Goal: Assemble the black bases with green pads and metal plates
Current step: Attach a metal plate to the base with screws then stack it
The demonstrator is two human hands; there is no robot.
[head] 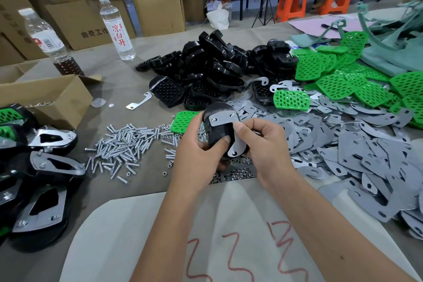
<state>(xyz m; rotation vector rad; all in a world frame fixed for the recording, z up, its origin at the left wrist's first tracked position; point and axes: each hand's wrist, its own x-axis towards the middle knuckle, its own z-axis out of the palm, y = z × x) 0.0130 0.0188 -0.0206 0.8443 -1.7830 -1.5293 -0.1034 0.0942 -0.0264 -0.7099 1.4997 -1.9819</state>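
Above the table's near middle, the left hand gripped a black base while the right hand pinched the metal plate against it; judging by this, holding its holes aligned mattered before fastening.

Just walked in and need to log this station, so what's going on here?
A person is assembling parts by hand. Both the left hand and right hand grip one black base with a metal plate laid on it, two screw heads showing. Loose screws, plates, green pads and bases lie around; finished units sit left.
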